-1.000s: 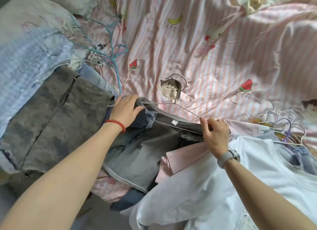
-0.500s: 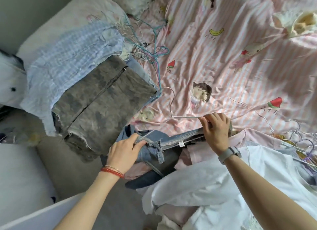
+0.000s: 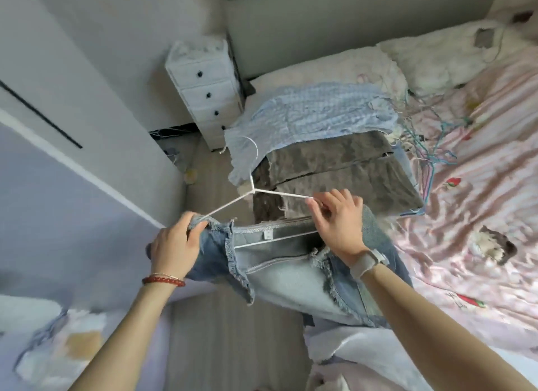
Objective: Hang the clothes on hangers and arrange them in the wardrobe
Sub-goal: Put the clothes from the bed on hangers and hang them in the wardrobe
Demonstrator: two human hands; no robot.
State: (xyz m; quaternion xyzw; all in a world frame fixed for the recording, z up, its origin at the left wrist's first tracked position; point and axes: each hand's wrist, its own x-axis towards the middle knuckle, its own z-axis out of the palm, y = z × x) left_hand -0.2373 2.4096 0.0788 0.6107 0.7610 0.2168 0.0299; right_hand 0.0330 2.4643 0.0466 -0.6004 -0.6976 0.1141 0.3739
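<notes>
Centrally, a denim garment (image 3: 279, 271) hangs in the air on a white wire hanger (image 3: 252, 190), held above the strip of floor between the bed and the wall at left. Faded light blue cloth, darker blue panels at both sides, frayed fringe along the seams, a small white tag at the waistband; the hanger's lower bar shows as a pale line across the inside. Left hand (image 3: 174, 245) grips the garment's left corner together with the hanger's arm, fingers curled round both; a red bracelet on that wrist. Right hand (image 3: 339, 221) pinches the hanger's right arm at the fingertips, other fingers loosely spread; a pale watch on that wrist. Hanger hook points toward the far side, overlapping a light blue checked garment (image 3: 308, 114) on the bed. Just nearer than that, a folded grey mottled garment (image 3: 334, 175), partly behind the right hand. Right of both, a tangle of loose hangers (image 3: 431, 146), count not readable. Pink striped sheet (image 3: 480, 204) covers the bed at right. One white drawer unit (image 3: 206, 84) with four dark knobs stands far left by the wall. White cloth (image 3: 378, 358) lies near, bottom right.
</notes>
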